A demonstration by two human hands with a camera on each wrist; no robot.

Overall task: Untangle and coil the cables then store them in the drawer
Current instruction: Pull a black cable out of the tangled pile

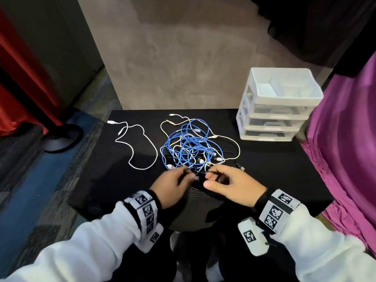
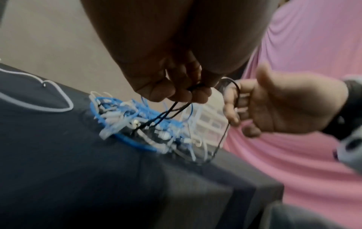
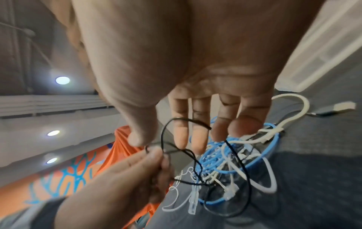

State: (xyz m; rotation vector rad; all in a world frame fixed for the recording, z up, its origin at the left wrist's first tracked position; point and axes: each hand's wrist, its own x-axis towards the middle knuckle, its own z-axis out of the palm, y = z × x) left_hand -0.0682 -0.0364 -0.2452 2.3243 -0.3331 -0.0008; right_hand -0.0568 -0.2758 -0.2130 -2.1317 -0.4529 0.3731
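Note:
A tangle of blue, white and black cables (image 1: pixel 189 145) (image 2: pixel 125 117) (image 3: pixel 219 158) lies mid-table on the black cloth (image 1: pixel 274 169). Both hands work at its near edge. My left hand (image 1: pixel 190 176) (image 2: pixel 188 93) (image 3: pixel 154 156) pinches a thin black cable (image 2: pixel 223 136) (image 3: pixel 161 136) between thumb and fingertips. That cable loops round the loosely bent fingers of my right hand (image 1: pixel 209 178) (image 2: pixel 235 111) (image 3: pixel 176 139) and runs back into the tangle. One white cable (image 1: pixel 140 168) lies apart at the left. The white drawer unit (image 1: pixel 274 117) stands back right with its drawers shut.
A pink cloth (image 1: pixel 345 139) hangs close along the table's right side. On the floor at the left are a dark round stand base (image 1: pixel 61 137) and a red curtain (image 1: pixel 18 78). A grey USB plug (image 3: pixel 342 106) lies beside the tangle.

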